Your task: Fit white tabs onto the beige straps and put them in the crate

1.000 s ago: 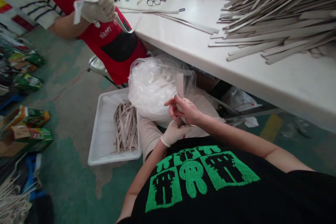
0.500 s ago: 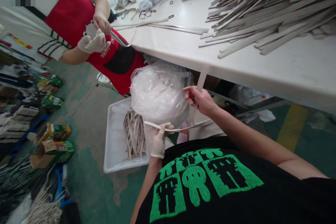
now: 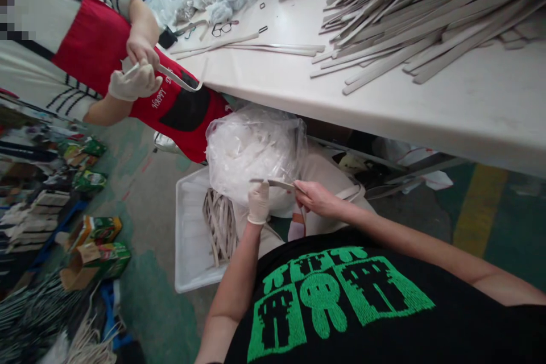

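A flat light-grey strap (image 3: 280, 184) is stretched between my two hands, in front of my body. My left hand (image 3: 258, 205), in a white glove, pinches it near one end, which sticks out a little to the left. My right hand (image 3: 315, 199), bare, grips the strap further along with curled fingers, and a length hangs below it. Just beyond both hands sits a clear plastic bag (image 3: 251, 148) full of white material. To the left, a white plastic bin (image 3: 184, 239) holds several similar straps (image 3: 220, 227).
A white table (image 3: 384, 102) runs along the far right side, with a large heap of grey straps (image 3: 426, 17), glasses (image 3: 222, 28) and plastic bags of small parts. A co-worker in a red apron (image 3: 94, 40) holds a strap at the left. Boxes (image 3: 96, 261) stand on the floor.
My right hand has come down and left, nearer my left hand, and its grip is now closer along the strap. My left hand has risen slightly.
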Tool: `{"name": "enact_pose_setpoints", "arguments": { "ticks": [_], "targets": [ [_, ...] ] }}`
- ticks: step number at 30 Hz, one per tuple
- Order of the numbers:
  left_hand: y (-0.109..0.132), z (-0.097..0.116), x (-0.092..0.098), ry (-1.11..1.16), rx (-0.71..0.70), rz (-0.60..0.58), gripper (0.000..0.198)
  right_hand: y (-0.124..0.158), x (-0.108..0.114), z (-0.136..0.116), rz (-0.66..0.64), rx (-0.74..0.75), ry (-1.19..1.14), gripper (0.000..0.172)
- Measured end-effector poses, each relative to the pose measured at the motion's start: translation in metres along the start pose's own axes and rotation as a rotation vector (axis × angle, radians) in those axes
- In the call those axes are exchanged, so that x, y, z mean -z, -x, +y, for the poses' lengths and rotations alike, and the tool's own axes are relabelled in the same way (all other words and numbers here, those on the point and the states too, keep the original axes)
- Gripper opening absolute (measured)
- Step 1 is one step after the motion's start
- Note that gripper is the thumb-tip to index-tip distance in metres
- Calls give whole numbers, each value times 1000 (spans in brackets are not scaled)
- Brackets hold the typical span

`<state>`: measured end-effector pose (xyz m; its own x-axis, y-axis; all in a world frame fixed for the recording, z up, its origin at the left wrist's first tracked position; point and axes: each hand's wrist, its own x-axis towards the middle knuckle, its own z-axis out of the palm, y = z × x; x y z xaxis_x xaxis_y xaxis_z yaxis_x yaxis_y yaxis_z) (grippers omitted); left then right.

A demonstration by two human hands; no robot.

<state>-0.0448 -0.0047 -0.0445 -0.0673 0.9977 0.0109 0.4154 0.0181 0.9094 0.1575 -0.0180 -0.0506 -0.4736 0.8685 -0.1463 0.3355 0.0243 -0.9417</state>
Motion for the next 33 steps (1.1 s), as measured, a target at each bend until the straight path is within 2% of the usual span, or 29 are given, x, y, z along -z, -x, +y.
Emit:
{"name": "enact_pose_setpoints", "arguments": {
  "ticks": [2,4,7,10,12,15,18,21,24,26,28,31,33],
  "targets": [
    [-32,-12,-2,-152,-108,-8,48,-1,6,20,140,-49,-86,26],
    [-67,-29,-4,-407,-168,10,39,-2,7,38,251,-89,-149,34],
    [-106,-56,-6,-718,-71,20,44,-4,4,51,287,-77,-186,42],
    [-122,-78,-6,-722,58,8,23,-5,4,52,231,-32,-200,41],
    [-120,-86,-3,-670,72,29,22,-5,6,51,217,-27,-224,41],
    [-105,-87,10,-622,46,92,27,-5,8,51,233,-49,-327,46],
    [-77,-77,27,-507,-79,203,24,-7,7,53,243,-70,-430,52],
    [-37,-61,39,-335,-200,290,23,-10,7,53,238,-100,-478,57],
    [11,-40,42,-255,-223,290,23,-11,11,49,224,-144,-502,56],
    [39,-28,40,-258,-286,239,22,-11,13,43,176,-172,-516,51],
    [62,-19,38,-282,-367,127,23,-11,11,35,71,-217,-554,48],
    [81,-11,35,-306,-416,-67,26,-13,-9,21,-190,-284,-635,52],
    [87,-8,34,-302,-407,-134,27,-17,-28,14,-347,-284,-644,58]
  ]
}}
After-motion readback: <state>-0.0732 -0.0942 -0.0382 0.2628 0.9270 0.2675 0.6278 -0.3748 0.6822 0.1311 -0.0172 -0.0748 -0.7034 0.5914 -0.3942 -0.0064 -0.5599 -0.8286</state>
